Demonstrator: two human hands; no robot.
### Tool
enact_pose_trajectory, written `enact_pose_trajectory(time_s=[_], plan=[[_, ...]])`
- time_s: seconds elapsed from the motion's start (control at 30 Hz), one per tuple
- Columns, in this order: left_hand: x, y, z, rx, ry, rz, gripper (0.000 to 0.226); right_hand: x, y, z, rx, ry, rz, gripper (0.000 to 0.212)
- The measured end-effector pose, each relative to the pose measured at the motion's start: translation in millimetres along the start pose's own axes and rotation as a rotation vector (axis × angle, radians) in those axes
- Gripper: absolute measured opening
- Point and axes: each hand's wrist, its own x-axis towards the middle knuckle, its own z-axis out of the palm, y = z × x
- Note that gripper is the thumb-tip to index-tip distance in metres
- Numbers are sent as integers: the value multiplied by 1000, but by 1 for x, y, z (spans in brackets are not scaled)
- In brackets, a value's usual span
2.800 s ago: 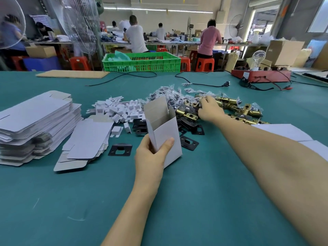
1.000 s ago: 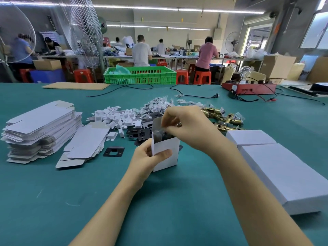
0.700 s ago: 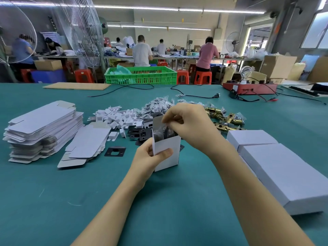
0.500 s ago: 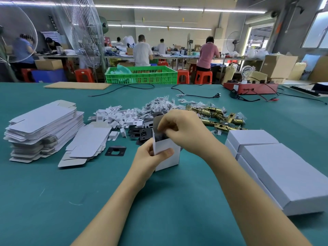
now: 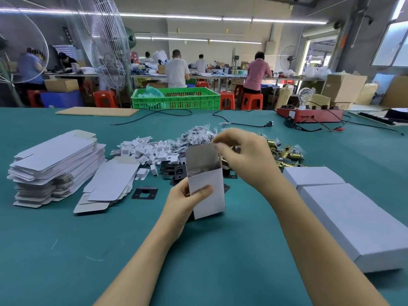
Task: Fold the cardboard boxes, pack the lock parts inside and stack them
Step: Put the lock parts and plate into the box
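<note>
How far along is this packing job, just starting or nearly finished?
Still early, it seems. Done: some closed white boxes lie at the right. In hand: the left hand holds an open box upright while the right hand is at its top flap; something shiny seems to sit inside. Left: a tall stack of flat boxes and heaps of brass lock parts.

the bench (image 5: 66, 250) is open along its near edge. flat box piles (image 5: 55, 164) block the left side, lock parts (image 5: 284, 151) crowd the middle, and white boxes (image 5: 344, 215) fill the right edge.
</note>
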Motion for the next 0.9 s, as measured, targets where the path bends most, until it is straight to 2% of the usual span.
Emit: enact_pose_trajectory(time_s=[0.07, 0.1, 0.17, 0.23, 0.33, 0.47, 0.6, 0.67, 0.73, 0.83, 0.9], plan=[[1, 0, 1, -56, -22, -11, 26, -4, 8, 4, 126, 110, 171, 9], [1, -1, 1, -72, -25, -16, 27, -7, 12, 8, 196, 87, 283, 8], [2, -2, 2, -74, -15, -9, 29, -20, 21, 20, 391, -45, 496, 22], [1, -3, 4, -27, 0, 8, 34, -37, 30, 34, 565, -119, 611, 36], [-2, -4, 9, 65, 3, 41, 33, -61, 36, 49, 821, -55, 713, 43], [-4, -5, 17, 127, 4, 51, 41, -70, 44, 59, 943, -52, 757, 50], [-7, -1, 17, 93, -116, -23, 70, -68, 51, 62, 935, -125, 785, 58], [-7, 3, 20, -34, -113, -117, 82, -67, 50, 62, 941, -166, 797, 59], [-5, 7, 22, -106, -83, -145, 72, -67, 50, 62, 948, -178, 802, 60], [-3, 8, 25, -80, -97, -138, 46, -67, 49, 60, 954, -177, 794, 64], [-3, 8, 24, -48, -51, -126, 37, -68, 48, 59, 956, -178, 784, 64]])
